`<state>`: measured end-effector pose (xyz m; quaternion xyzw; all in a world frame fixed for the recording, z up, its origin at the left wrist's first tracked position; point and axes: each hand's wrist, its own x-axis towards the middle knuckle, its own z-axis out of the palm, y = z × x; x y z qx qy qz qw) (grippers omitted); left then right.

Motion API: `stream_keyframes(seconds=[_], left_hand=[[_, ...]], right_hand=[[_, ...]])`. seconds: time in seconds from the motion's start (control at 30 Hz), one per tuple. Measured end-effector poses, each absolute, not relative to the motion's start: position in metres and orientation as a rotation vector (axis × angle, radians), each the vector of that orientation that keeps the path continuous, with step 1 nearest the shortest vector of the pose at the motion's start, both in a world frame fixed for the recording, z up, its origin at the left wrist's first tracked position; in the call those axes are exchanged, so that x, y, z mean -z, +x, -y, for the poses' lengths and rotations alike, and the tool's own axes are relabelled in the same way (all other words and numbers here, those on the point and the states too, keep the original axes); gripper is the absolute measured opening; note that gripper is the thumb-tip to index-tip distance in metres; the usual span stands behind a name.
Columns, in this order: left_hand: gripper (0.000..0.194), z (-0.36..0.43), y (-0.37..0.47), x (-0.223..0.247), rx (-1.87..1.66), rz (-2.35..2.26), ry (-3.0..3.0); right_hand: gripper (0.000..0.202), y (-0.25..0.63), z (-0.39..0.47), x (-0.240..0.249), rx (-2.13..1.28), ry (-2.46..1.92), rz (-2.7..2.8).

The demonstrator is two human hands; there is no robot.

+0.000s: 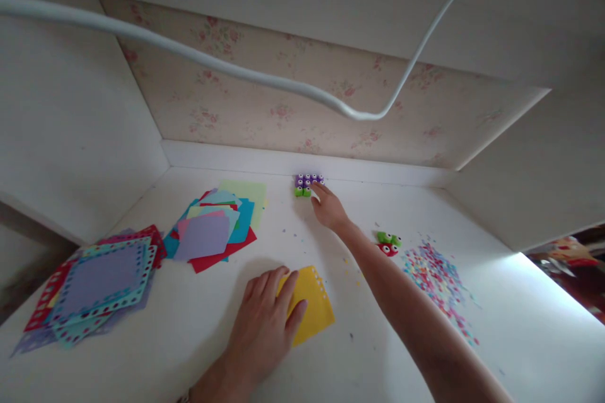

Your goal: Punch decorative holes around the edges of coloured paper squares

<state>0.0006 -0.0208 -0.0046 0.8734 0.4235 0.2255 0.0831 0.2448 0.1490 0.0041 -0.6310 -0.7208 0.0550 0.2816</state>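
My left hand (265, 315) lies spread on a yellow sheet of paper (314, 308), covering its left part. A row of punched holes runs along the paper's upper right edge. My right hand (328, 206) reaches to the back, fingers stretched out and thumb apart. Its fingertips are at a cluster of small purple blocks with round eyes (307, 179), partly covering them; whether they touch is unclear. In front of these sit small green blocks with eyes (299, 191). Beside my right forearm lie green (385, 237) and red (386, 250) pieces with the same eyes.
Coloured plain sheets (205, 239) are piled at the left, near a stack of hole-edged sheets (106, 277). Paper confetti (437, 277) is scattered at the right. A white cable (283, 83) crosses overhead. White panels (57, 119) and a flowered back wall (278, 107) enclose the white surface.
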Motion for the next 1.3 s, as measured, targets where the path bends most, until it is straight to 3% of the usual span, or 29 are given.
stream_keyframes(seconds=[0.1, 0.27, 0.47, 0.67, 0.83, 1.03, 1.3], left_hand=[[0.051, 0.019, 0.001, 0.011, -0.608, -1.328, 2.619], [0.049, 0.017, 0.0, 0.012, -0.577, -1.343, 2.53], [0.053, 0.013, -0.003, 0.009, -0.677, -1.272, 2.259], [0.045, 0.009, -0.002, 0.009, -0.902, -1.133, 1.894], [0.029, 0.004, 0.0, -0.003, -0.731, -1.158, 1.654], [0.032, 0.002, 0.0, -0.002, -0.724, -1.161, 1.588], [0.033, 0.004, 0.0, -0.002, -0.73, -1.162, 1.56]], right_hand=[[0.046, 0.244, -0.167, -0.002, -0.132, -1.721, 1.964], [0.029, 0.244, -0.157, 0.003, -0.09, -1.738, 1.991], [0.022, 0.253, -0.108, 0.003, -0.086, -1.657, 1.978], [0.023, 0.257, -0.031, -0.004, -0.091, -1.607, 1.803], [0.021, 0.245, 0.036, 0.004, -0.454, -1.6, 1.503], [0.021, 0.231, 0.067, 0.013, -0.705, -1.564, 1.235], [0.022, 0.219, 0.069, 0.01, -0.656, -1.625, 1.217]])
